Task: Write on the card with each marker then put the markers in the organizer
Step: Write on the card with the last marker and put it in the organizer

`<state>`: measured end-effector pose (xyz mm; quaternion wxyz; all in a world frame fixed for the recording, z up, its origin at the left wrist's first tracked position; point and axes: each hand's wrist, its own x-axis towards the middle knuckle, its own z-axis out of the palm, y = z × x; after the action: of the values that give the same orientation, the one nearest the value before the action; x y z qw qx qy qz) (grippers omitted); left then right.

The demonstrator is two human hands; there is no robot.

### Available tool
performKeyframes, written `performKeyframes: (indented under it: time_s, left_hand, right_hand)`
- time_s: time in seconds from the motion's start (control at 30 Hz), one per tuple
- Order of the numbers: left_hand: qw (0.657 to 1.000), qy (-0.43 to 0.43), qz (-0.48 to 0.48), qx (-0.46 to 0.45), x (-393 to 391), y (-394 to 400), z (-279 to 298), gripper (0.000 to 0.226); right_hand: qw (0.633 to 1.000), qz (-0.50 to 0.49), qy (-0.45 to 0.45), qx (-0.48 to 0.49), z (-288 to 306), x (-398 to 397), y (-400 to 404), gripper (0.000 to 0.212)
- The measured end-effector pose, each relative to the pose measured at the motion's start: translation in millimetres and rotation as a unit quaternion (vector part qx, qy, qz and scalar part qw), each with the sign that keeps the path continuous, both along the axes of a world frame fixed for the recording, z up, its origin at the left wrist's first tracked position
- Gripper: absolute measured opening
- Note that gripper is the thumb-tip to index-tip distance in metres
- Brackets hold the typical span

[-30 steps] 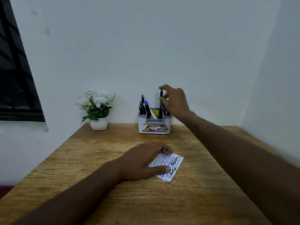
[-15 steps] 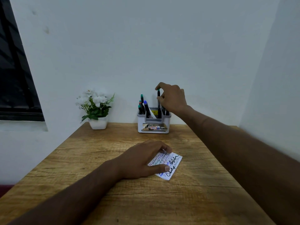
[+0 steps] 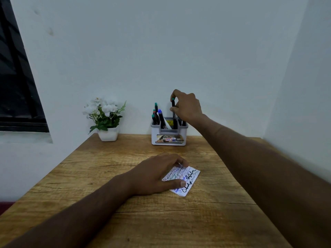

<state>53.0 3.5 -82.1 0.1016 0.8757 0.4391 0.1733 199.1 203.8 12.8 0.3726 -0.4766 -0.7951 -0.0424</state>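
My right hand pinches a marker upright, its lower end already inside the organizer at the table's far edge. I should lower it straight, then release. My left hand presses flat on the card mid-table.

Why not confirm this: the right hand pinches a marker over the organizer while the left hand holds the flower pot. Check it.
One detail is wrong. The head view shows the left hand pressing the card on the table, not holding the flower pot. The right hand does pinch a marker over the organizer.
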Motion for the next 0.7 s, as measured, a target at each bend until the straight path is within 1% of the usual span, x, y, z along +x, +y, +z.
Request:
performKeyframes:
  time_s: [0.27, 0.33, 0.5, 0.63, 0.7]
  left_hand:
    - [1.000, 0.002, 0.000, 0.000, -0.3, -0.5, 0.7, 0.052]
    - [1.000, 0.002, -0.001, -0.001, -0.7, -0.4, 0.2, 0.052]
    - [1.000, 0.001, -0.003, 0.002, -1.3, 1.0, -0.8, 0.053]
    - [1.000, 0.000, -0.004, 0.002, -1.9, 2.1, -1.7, 0.054]
    - [1.000, -0.001, -0.005, 0.004, -2.4, 2.6, -2.4, 0.053]
  right_hand:
    - [0.999, 0.027, 0.028, -0.019, -1.1, 4.3, -1.4, 0.027]
    - [0.998, 0.033, 0.050, -0.013, 0.3, 6.2, -2.6, 0.027]
    - [0.992, 0.036, 0.115, 0.043, 12.4, 5.9, -8.1, 0.029]
    - [0.982, 0.036, 0.151, 0.111, 22.8, 2.2, -8.9, 0.030]
    - [0.984, 0.025, 0.147, 0.102, 23.7, 0.5, -5.8, 0.030]
